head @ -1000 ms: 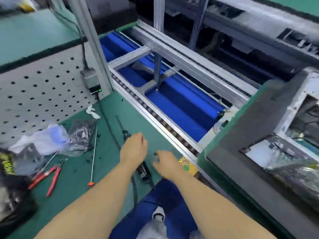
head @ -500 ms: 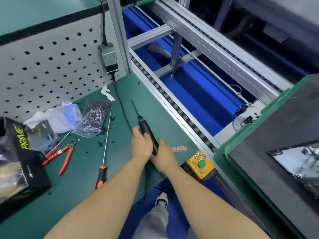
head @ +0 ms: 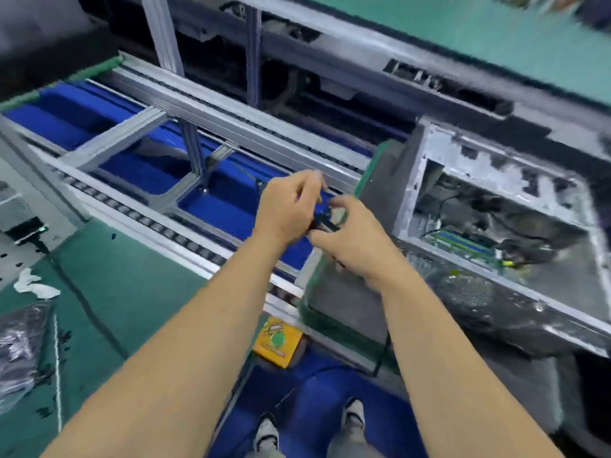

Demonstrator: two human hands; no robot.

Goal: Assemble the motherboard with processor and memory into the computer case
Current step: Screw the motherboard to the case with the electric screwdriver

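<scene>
Head view, blurred: both hands meet above the conveyor rail, left hand [head: 284, 206] and right hand [head: 350, 239] with fingers curled around a dark screwdriver [head: 325, 221]. Open computer case [head: 496, 226] lies just right, motherboard [head: 463, 242] inside.

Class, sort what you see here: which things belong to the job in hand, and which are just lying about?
In use:
left hand
right hand
dark cabled tool held by both hands
open computer case
motherboard inside the case

Lying about:
plastic bag
white scrap
yellow button box
</scene>
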